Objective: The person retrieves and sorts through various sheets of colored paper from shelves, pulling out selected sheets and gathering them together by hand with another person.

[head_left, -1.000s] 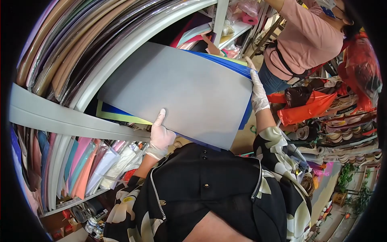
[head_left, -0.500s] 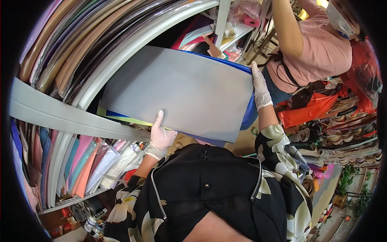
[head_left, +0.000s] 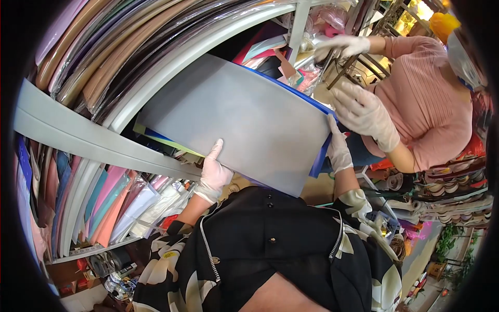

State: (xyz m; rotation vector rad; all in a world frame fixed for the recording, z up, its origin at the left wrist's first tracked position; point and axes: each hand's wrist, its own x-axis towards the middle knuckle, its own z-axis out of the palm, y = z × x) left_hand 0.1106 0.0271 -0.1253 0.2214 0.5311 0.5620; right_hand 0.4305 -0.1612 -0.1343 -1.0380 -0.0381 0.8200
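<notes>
A stack of large flat sheets [head_left: 236, 122] lies in front of me, grey on top, with blue and yellow-green edges showing beneath. Its far left end reaches into the shelf opening. My left hand [head_left: 214, 170], in a white glove, grips the near edge, thumb on the grey face and fingers hidden below. My gloved right hand [head_left: 339, 147] holds the right end, near the blue corner. Close to that corner is a co-worker's gloved hand [head_left: 366, 112], raised with fingers apart; I cannot tell whether it touches the sheets.
A white metal shelf [head_left: 99, 140] curves along the left, filled with rolled and folded coloured sheets [head_left: 112, 208]. A co-worker in a pink top [head_left: 423, 99] stands at the right. Behind them are stacked ribbon spools [head_left: 452, 203], with green plants [head_left: 447, 234] lower right.
The stack has tilted, its right end dropping nearer to me, and my right hand has moved down with it. The co-worker has turned and brought both gloved hands towards the stack.
</notes>
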